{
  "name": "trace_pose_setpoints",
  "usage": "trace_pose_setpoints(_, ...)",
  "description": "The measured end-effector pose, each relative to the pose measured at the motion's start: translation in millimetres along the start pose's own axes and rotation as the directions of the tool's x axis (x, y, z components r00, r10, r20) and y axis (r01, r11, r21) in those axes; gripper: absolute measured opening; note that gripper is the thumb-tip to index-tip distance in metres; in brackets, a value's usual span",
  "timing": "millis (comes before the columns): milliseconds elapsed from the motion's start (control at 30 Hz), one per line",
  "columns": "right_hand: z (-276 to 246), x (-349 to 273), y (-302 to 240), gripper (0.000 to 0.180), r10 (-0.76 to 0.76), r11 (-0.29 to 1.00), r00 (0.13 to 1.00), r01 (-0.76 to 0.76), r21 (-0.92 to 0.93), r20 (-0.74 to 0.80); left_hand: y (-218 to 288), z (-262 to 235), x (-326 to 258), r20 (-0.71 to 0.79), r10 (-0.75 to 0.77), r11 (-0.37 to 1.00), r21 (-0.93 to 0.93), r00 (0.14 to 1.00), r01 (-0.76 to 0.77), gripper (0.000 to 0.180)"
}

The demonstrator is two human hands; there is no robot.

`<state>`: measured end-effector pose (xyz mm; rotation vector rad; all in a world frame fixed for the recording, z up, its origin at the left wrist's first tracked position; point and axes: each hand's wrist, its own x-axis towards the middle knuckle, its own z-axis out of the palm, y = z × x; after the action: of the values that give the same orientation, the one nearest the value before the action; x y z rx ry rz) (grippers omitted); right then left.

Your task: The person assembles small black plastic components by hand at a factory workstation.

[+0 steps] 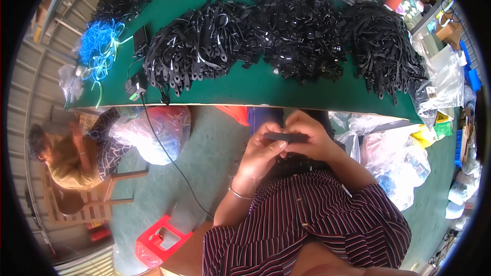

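Both of my hands are in front of my body, just below the near edge of the green table [245,89]. A flat black strap-like piece [277,136] runs between them. My left hand [262,148] pinches it with the thumb on top. My right hand [312,140] has its fingers closed around the other end, which is partly hidden. Beyond my hands, heaped on the table, are a pile of black straps with holed ends [192,46], a pile of small shiny black plastic pieces [302,30] and another pile of black straps [383,46].
Blue cords [101,43] and a small black device [136,86] with a trailing cable lie at the table's left. A red stool [153,243] stands on the floor. Another person [71,161] sits at the left. Filled plastic bags [396,163] stand at the right.
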<state>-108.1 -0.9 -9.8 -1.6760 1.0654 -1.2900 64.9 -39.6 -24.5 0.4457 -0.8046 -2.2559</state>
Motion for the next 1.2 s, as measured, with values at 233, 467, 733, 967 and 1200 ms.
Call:
trace_pose_setpoints(233, 3.7, -1.2, -7.2, 0.018, 0.138, 0.973, 0.989, -0.124, 0.194, -0.062, 3.0, 10.2, -1.0, -0.055, 0.032, 0.997, -0.067, 0.998, -0.036, 0.031)
trace_pose_setpoints(467, -23.5, -4.2, -8.0, 0.018, 0.474, 0.769, 0.871, -0.340, 0.542, -0.127, 3.9, 8.9, -9.0, -0.152, 0.208, 0.945, 0.285, 0.966, -0.159, 0.023)
trace_pose_setpoints(733, -11.9, 6.6, -15.0, 0.021, 0.238, 0.971, 0.961, -0.233, -0.054, 0.139, 10.5, 13.6, -5.0, -0.050, 0.271, 0.770, 0.611, 0.961, -0.186, 0.015)
trace_pose_setpoints(967, 0.6, 3.9, -30.9, 0.025, 0.474, 0.786, 0.856, -0.517, 0.340, 0.207, 21.4, 15.8, -9.3, 0.094, 0.026, 0.751, 0.655, 0.995, -0.081, 0.015)
trace_pose_setpoints(1200, 18.8, -12.9, -17.8, 0.026, 0.329, 0.505, 0.929, -0.325, 0.800, 0.170, 4.4, 14.8, -14.9, 0.032, -0.059, 0.995, 0.079, 0.998, 0.056, 0.025)
